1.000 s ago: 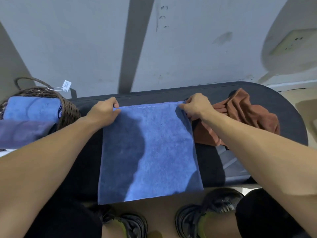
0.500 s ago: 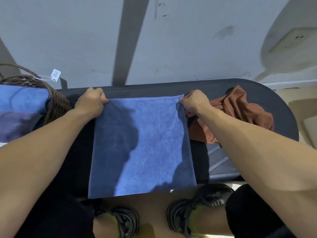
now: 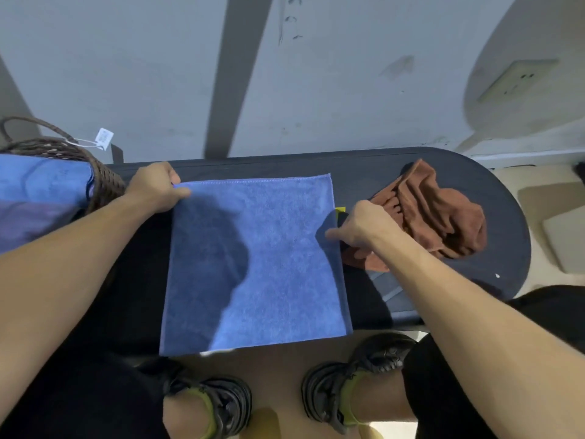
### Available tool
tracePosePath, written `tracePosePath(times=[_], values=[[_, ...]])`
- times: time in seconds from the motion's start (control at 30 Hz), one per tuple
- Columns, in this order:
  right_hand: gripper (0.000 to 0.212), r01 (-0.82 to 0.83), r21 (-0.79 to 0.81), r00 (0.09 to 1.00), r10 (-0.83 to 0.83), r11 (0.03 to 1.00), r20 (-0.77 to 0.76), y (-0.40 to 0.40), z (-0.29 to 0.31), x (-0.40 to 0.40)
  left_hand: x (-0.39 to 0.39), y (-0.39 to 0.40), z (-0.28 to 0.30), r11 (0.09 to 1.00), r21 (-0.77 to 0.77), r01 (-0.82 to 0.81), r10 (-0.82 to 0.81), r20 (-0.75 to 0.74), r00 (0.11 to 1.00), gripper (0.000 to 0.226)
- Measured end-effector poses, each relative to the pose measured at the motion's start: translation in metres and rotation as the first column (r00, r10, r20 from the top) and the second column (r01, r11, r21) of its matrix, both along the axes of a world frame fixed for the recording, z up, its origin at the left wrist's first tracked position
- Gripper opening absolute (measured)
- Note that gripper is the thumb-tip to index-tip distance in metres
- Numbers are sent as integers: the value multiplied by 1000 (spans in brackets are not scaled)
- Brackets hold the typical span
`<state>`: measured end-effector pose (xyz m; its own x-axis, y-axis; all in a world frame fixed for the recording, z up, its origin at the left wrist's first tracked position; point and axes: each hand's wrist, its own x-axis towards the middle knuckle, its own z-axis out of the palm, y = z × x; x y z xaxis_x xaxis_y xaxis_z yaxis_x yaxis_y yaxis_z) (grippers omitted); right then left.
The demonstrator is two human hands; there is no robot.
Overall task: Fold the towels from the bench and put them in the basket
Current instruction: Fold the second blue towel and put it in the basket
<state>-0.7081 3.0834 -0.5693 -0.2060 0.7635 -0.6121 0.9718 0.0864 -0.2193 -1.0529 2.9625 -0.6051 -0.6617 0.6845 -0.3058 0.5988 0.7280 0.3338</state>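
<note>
A blue towel (image 3: pixel 272 261) lies spread flat across the dark bench (image 3: pixel 493 191), its near edge hanging over the front. My left hand (image 3: pixel 155 190) pinches the towel's far left corner. My right hand (image 3: pixel 357 224) is at the middle of the towel's right edge, fingers curled with the thumb touching the cloth; the far right corner lies free. A crumpled brown towel (image 3: pixel 443 223) sits on the bench to the right. The wicker basket (image 3: pixel 104 182) at the left end holds a folded blue towel (image 3: pixel 41 188).
A purple cloth (image 3: pixel 28 226) lies below the folded towel at the left edge. A white tag (image 3: pixel 104 138) hangs from the basket handle. The wall rises right behind the bench. My shoes (image 3: pixel 354 375) stand on the floor under the towel's hanging edge.
My right hand has let go of the far right corner and slid down to the middle of the right edge. The left hand keeps its corner.
</note>
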Motion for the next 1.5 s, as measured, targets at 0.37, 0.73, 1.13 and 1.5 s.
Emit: tracePosePath(times=[0.37, 0.73, 1.13, 1.5], values=[[57, -13, 33, 997, 15, 999, -82, -87, -12, 89, 93, -7, 31, 897, 266, 353, -322, -152, 934, 12], [11, -100, 415, 910, 252, 904, -330, -81, -41, 104, 265, -61, 9, 724, 357, 591, -668, 146, 730, 17], [34, -416, -73, 852, 360, 907, -379, -115, -14, 107, 287, -101, -4, 638, 375, 672, -746, 86, 660, 40], [39, -552, 373, 688, 660, 746, -303, -127, -40, 120, 285, -106, -15, 565, 406, 718, -771, -52, 635, 21]])
